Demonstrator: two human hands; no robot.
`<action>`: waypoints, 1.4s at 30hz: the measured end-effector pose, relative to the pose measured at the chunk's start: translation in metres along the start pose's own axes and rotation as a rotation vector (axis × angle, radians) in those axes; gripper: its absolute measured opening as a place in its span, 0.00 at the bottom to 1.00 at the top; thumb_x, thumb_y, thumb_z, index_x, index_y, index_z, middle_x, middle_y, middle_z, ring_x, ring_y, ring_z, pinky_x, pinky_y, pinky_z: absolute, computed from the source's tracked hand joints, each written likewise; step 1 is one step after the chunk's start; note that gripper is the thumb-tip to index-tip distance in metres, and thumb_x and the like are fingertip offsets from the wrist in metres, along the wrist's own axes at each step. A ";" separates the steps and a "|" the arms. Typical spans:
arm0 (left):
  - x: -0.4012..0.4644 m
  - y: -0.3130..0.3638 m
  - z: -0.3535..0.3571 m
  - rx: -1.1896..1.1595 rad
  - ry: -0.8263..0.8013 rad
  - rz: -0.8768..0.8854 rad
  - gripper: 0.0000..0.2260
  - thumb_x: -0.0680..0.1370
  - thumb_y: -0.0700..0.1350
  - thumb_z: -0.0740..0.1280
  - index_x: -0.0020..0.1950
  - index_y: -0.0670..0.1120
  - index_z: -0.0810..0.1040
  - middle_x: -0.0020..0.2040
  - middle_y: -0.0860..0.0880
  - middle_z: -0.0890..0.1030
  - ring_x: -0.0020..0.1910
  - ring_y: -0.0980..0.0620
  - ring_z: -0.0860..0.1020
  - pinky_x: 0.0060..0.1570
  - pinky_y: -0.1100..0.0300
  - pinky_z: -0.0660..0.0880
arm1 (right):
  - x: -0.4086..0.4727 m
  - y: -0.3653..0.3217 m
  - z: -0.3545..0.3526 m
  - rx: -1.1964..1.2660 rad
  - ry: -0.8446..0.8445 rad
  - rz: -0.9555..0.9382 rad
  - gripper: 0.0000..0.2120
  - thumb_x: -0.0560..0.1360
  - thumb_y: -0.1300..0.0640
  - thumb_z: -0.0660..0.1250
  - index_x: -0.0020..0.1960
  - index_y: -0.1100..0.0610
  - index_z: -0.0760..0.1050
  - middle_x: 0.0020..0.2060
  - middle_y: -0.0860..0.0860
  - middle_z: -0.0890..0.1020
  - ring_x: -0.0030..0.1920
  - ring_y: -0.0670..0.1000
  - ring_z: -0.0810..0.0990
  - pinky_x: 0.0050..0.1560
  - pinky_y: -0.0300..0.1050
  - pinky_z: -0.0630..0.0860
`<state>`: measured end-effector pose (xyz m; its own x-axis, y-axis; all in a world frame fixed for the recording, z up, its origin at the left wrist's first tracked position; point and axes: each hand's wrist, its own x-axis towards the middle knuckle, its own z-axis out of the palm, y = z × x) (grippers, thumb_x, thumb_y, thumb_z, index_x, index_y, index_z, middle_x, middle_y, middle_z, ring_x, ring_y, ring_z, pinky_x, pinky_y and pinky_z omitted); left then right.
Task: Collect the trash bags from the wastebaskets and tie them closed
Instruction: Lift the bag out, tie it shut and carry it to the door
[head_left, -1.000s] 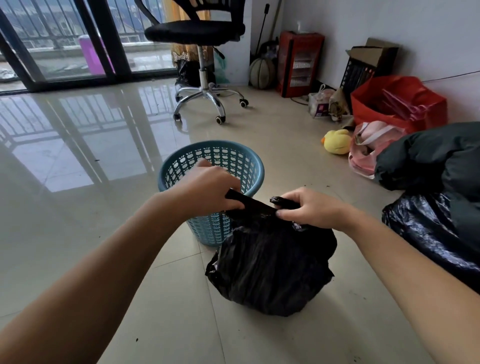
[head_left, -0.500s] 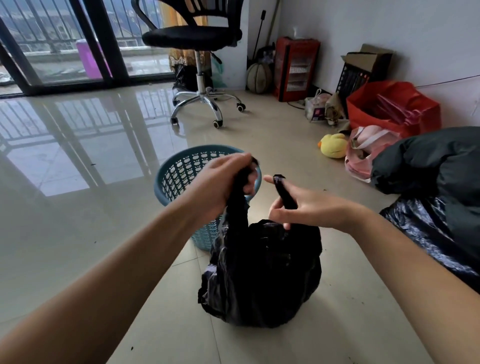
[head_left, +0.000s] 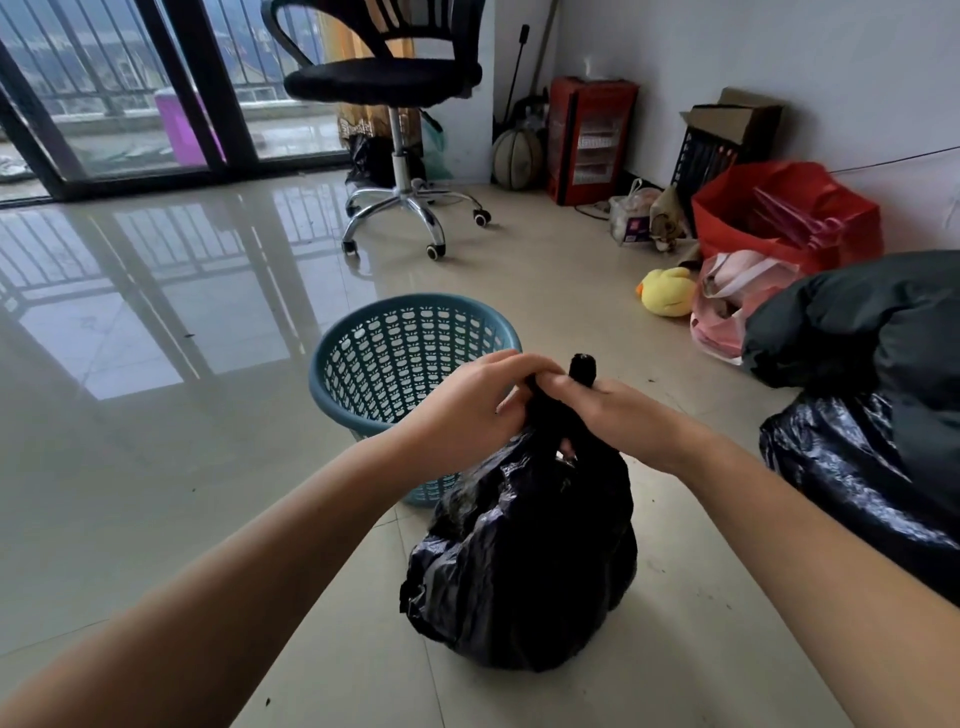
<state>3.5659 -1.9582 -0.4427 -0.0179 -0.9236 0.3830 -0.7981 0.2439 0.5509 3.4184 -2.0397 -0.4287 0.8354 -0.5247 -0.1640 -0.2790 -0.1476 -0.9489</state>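
Observation:
A full black trash bag (head_left: 524, 566) stands on the tiled floor just in front of a blue perforated wastebasket (head_left: 395, 353), which holds no bag. My left hand (head_left: 467, 410) and my right hand (head_left: 608, 415) meet above the bag, each closed on a twisted strand of its top. The end of one strand sticks up between my right thumb and fingers. The crossing of the strands is hidden by my fingers.
A larger black bag (head_left: 852, 483) and a dark bundle (head_left: 872, 322) lie at the right. Along the wall sit a pink bag (head_left: 727, 306), a yellow duck toy (head_left: 667, 291), a red bag (head_left: 789, 218) and a red heater (head_left: 589, 137). An office chair (head_left: 395, 104) stands behind the basket.
My hands came together from apart, bringing the two bag strands into one bunch above the bag. The bag's top is drawn up tighter than before.

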 end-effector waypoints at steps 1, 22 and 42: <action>0.001 -0.001 -0.001 0.036 -0.006 0.002 0.11 0.75 0.37 0.65 0.56 0.44 0.78 0.49 0.51 0.79 0.48 0.58 0.74 0.50 0.70 0.71 | 0.001 0.001 -0.001 -0.027 -0.018 -0.012 0.19 0.81 0.48 0.53 0.45 0.59 0.76 0.34 0.55 0.79 0.34 0.48 0.79 0.39 0.33 0.76; -0.014 0.010 0.038 -0.232 -0.170 -0.277 0.15 0.76 0.40 0.65 0.62 0.51 0.72 0.48 0.54 0.79 0.48 0.57 0.79 0.52 0.65 0.75 | 0.005 0.019 -0.018 0.465 -0.266 0.077 0.20 0.75 0.44 0.54 0.39 0.57 0.76 0.24 0.49 0.67 0.27 0.49 0.65 0.38 0.40 0.71; -0.009 -0.015 0.028 -1.349 -0.150 -0.998 0.07 0.79 0.41 0.61 0.49 0.40 0.77 0.40 0.45 0.77 0.38 0.51 0.77 0.51 0.50 0.78 | 0.018 0.042 -0.006 -0.611 0.148 -0.423 0.05 0.73 0.63 0.69 0.48 0.58 0.75 0.42 0.51 0.80 0.43 0.49 0.78 0.46 0.38 0.73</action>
<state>3.5608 -1.9617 -0.4753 0.0240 -0.8612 -0.5077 0.5158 -0.4244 0.7442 3.4192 -2.0605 -0.4700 0.8691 -0.4212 0.2596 -0.1980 -0.7769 -0.5977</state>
